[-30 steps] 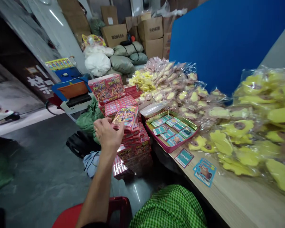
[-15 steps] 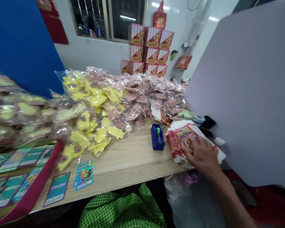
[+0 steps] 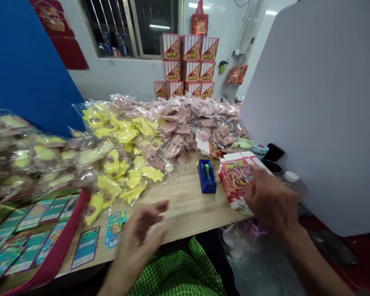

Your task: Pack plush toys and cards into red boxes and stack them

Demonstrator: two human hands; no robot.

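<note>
Here we are at the pale wood-grain counter (image 3: 179, 218), our right hand (image 3: 273, 199) at the right side of the stack of flat red-and-white printed cardboard packs (image 3: 236, 179) — its fingers curled and blurred, so we can't tell whether they grip anything. Our left hand (image 3: 138, 238) hovers by the front edge, fingers loosely spread, nothing in them. We'd call this handling at the stack; a next move would call for pinching one pack by its edge, clean of those below. Now the count: one such stack, layers too blurred to number; one blue plastic tape dispenser (image 3: 207, 183) just left of it; one pink-walled metal tin (image 3: 61, 242) holding at least seven teal cards (image 3: 27, 253); beside it, one lone teal-faced card (image 3: 85, 248) — plus at least two overlapping blue picture cards (image 3: 115, 228).
</note>
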